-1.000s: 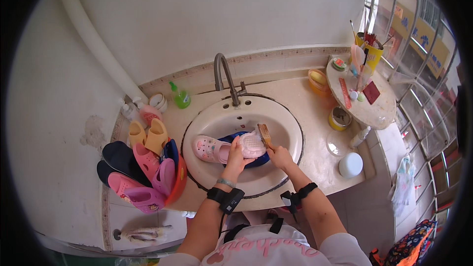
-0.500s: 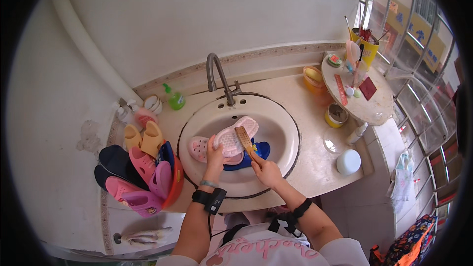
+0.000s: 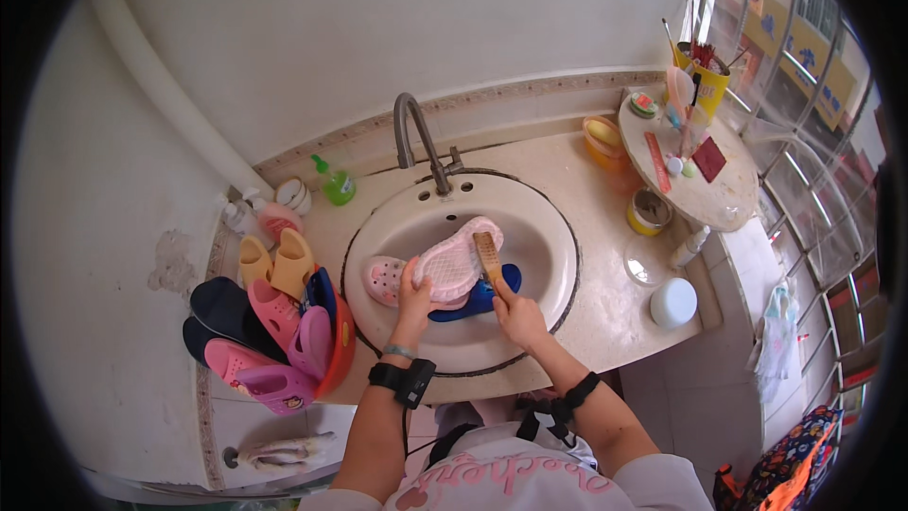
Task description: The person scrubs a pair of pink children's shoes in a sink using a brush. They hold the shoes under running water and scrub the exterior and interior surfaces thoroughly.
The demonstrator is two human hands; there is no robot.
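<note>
Over the white sink [image 3: 515, 352], my left hand [image 3: 412, 298] grips a pink clog [image 3: 452, 260], its patterned sole turned up. My right hand [image 3: 520, 317] is closed round the handle of a wooden scrubbing brush [image 3: 487, 254]. The brush head lies at the right edge of the sole; whether it touches is hard to tell. A second pink clog [image 3: 382, 280] with holes sits in the basin, left of my left hand. Below the held clog lies a blue slipper [image 3: 511, 279], partly covered by it and by the brush.
A grey faucet [image 3: 430, 147] rises behind the basin. On the left, a red basin [image 3: 342, 345] is heaped with colourful clogs and slippers. A green pump bottle [image 3: 334, 182] stands behind. A white round jar [image 3: 672, 304] and a yellow tin [image 3: 648, 213] stand on the right counter.
The brush has moved right, from the middle of the sole to its right edge, with my right hand following. My left hand still holds the clog in nearly the same place.
</note>
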